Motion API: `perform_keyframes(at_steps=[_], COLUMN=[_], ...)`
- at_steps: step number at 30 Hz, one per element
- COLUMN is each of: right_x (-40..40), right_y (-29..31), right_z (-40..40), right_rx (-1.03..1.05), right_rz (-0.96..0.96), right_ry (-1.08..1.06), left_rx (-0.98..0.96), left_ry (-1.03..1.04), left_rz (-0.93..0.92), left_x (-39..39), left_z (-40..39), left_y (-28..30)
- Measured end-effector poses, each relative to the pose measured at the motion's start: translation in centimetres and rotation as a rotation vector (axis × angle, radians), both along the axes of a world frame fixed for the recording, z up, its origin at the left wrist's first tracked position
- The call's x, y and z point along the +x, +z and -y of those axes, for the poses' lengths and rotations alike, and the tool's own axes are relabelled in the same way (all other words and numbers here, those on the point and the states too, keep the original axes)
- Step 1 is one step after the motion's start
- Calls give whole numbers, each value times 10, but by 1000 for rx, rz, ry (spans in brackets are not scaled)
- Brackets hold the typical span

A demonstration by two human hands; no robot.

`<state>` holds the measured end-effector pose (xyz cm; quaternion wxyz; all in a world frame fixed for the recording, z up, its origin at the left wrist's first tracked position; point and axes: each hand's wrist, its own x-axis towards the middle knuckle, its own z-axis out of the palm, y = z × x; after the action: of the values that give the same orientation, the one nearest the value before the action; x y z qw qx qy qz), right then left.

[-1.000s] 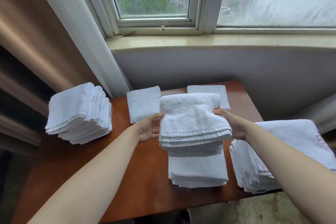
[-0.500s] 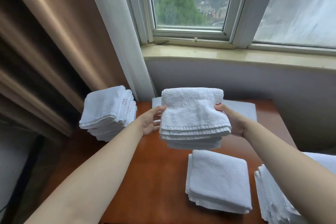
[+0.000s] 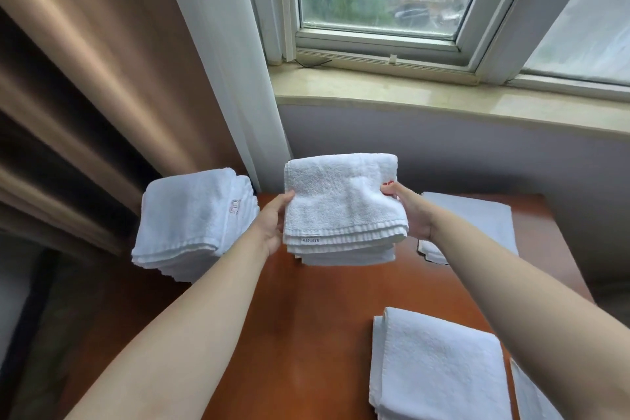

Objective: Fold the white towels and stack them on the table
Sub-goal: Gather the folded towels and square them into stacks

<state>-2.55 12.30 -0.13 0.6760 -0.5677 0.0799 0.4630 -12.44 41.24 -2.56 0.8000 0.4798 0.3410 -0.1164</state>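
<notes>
Carrying bundle (image 3: 344, 211) of folded towels above table (image 3: 306, 317): left hand (image 3: 272, 225) and right hand (image 3: 412, 211) clamp its sides. Keep level, squeeze evenly, lower square so edges stay aligned.

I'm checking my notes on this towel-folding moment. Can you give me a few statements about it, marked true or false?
1. Both hands hold one bundle of folded towels, the left hand and the right hand on opposite sides. True.
2. The bundle lies flat on the table. False: it is held above it.
3. A towel stack sits left of the bundle, by the curtain. True.
4. The table holds no other towels. False: a folded towel lies near the front, another flat towel at the back right.
</notes>
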Motion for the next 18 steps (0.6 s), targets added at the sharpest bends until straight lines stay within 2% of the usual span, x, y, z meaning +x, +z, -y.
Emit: perform_keyframes(at_steps=[7,14,18], right_x=[41,42,42], right_y=[-39,-82,-89], right_z=[-13,-28,-24], right_rx=[-159,-275,-256], right_rz=[-44,-37,-23], right_ry=[62,54,51], left_rx=[-195,-154,-153], left_ry=[81,134,96], left_rz=[-19,-112,-111], left_x=[20,27,27], left_z=[-13,-25,-28], left_y=[-52,-98,-100])
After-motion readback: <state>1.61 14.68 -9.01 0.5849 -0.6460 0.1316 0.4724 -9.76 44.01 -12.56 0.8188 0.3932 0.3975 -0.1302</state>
